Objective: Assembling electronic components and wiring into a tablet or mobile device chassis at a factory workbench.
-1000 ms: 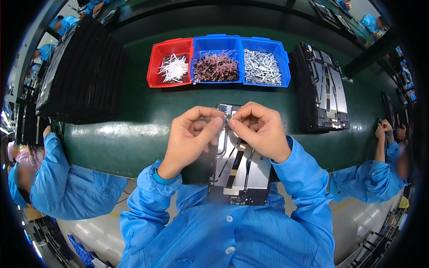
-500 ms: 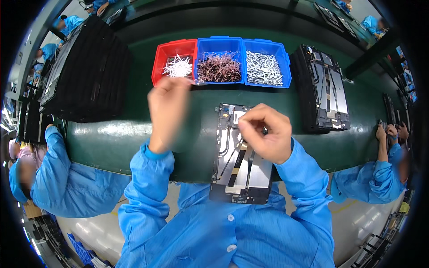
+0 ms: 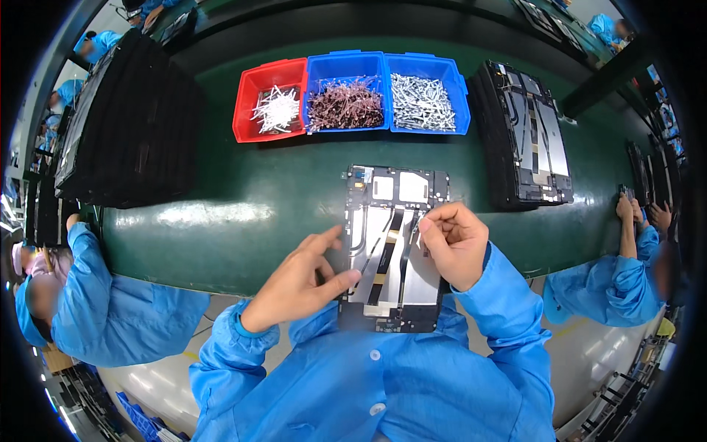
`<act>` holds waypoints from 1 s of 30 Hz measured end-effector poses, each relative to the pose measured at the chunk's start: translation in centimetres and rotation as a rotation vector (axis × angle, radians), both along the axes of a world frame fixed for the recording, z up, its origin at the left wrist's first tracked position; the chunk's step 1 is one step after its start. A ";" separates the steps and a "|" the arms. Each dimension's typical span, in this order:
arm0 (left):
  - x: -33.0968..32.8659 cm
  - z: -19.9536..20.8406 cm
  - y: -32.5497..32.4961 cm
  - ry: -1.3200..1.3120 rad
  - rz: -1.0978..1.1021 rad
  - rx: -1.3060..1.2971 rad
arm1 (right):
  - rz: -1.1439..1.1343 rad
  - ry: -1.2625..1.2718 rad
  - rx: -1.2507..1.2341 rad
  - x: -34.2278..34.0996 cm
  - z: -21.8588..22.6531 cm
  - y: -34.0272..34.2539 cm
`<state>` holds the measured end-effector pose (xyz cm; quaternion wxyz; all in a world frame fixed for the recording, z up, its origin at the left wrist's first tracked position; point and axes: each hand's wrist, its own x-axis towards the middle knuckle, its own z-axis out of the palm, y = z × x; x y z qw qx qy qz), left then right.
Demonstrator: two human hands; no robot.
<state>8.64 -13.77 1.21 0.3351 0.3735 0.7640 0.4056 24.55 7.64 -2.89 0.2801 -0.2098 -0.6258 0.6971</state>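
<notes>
A tablet-like device with its insides exposed (image 3: 423,283) lies in front of me, its lower end over the table's edge. Silver plate, dark flat cables and black end boards show on it. My left hand (image 3: 298,283) is at its left side, fingers apart, thumb tip over the device's edge; nothing shows in it. Above the right half of the device, my right hand (image 3: 458,247) is closed in a pinch of thumb and forefinger. A tiny light-coloured bit shows at those fingertips, too small to name.
Beyond the device stand a red bin (image 3: 239,110) of white strips, a blue bin (image 3: 346,62) of pinkish-brown pieces and another blue bin (image 3: 462,96) of silvery pieces. Tall stacks of devices flank them, left (image 3: 132,125) and right (image 3: 526,132). Co-workers sit at both sides.
My left hand has come down from beside the red bin to the device's left edge, and its fingers have spread. My right hand has moved slightly down, still pinched. The view has shifted a little.
</notes>
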 end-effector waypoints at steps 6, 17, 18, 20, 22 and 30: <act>0.1 -0.5 3.1 -0.681 0.232 0.169 | 0.007 0.033 0.087 -0.2 -0.4 -0.3; 1.5 0.4 4.1 -0.913 0.174 0.132 | 0.015 0.027 0.005 -0.1 0.1 -0.2; 1.6 1.2 3.8 -0.867 0.217 0.172 | 0.031 0.077 0.024 -0.2 1.3 0.1; 1.4 2.6 2.8 -0.727 0.276 0.262 | 0.057 0.189 -0.006 -0.7 5.0 0.5; 1.4 3.5 1.5 -0.586 0.295 0.394 | 0.117 0.196 -0.004 -0.8 8.6 1.3; 1.8 2.1 1.5 0.635 0.361 0.645 | 0.501 0.308 -0.063 -3.2 16.0 -0.5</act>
